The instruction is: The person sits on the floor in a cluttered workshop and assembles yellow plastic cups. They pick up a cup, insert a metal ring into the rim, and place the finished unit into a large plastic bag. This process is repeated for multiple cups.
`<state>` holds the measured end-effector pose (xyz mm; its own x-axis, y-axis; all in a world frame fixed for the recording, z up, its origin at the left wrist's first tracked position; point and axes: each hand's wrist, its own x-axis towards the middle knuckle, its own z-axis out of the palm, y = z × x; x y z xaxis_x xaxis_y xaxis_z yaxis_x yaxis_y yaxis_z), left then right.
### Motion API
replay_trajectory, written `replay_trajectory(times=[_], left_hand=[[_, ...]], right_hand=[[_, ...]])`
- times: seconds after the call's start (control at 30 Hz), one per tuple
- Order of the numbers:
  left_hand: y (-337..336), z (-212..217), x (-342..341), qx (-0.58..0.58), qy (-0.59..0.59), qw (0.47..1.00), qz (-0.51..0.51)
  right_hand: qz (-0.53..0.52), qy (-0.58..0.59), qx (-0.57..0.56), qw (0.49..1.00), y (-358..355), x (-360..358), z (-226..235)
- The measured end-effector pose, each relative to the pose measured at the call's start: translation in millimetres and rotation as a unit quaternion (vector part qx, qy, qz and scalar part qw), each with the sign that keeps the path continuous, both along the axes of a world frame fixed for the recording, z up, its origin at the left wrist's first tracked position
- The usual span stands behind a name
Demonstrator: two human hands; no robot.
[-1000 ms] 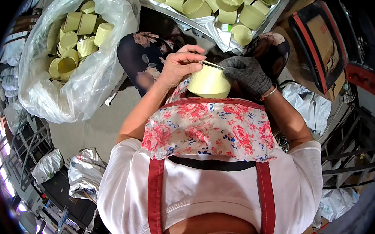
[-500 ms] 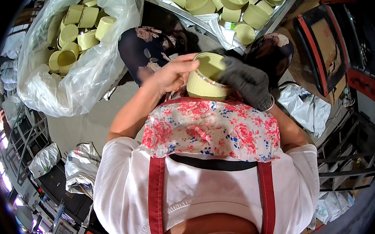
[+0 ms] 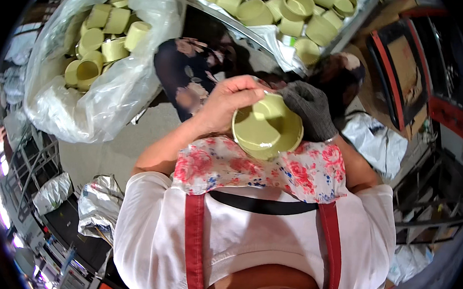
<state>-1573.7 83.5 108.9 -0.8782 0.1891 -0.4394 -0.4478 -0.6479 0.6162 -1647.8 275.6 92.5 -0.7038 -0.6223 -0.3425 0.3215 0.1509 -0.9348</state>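
Just above the middle of the frame, the pale yellow-green cup (image 3: 268,130), mouth tipped toward its holder, hangs below and between both hands, the bare left hand (image 3: 233,103) pinching its upper-left rim, the gloved right hand (image 3: 310,110) curled at its upper right, grip hidden.

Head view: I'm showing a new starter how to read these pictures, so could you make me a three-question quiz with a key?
1. True or false: the right hand wears a dark glove.
2. How many of the person's hands are on the held green cup? a) none b) one c) both
3. Fill in: the clear plastic bag with green cups in it is on the person's ___ side.

Key: 1. True; the left hand is bare. 2. c. 3. left.
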Motion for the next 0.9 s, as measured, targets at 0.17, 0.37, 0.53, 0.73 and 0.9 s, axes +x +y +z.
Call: replay_trajectory(times=[0.17,0.37,0.53,0.73,0.9], left_hand=[[-10,-6,-7,-0.002,-0.041,0.999,-0.022],[-47,11,-1,-0.093,0.008,0.988,0.127],[-171,84,45,-0.426,0.085,0.595,0.677],[-160,37,-44,-0.463,0.201,0.722,0.474],[-76,-111,-181,-0.505,0.018,0.859,0.079]], right_hand=[[0.022,-0.151,-0.105,0.983,-12,-7,-1],[0.015,0.014,-0.069,0.997,-42,-34,15],[-0.207,0.105,-0.047,0.972,-24,-84,31],[-0.177,0.48,0.169,0.842,0,-160,10],[-0.223,0.606,0.132,0.752,10,-162,-41]])
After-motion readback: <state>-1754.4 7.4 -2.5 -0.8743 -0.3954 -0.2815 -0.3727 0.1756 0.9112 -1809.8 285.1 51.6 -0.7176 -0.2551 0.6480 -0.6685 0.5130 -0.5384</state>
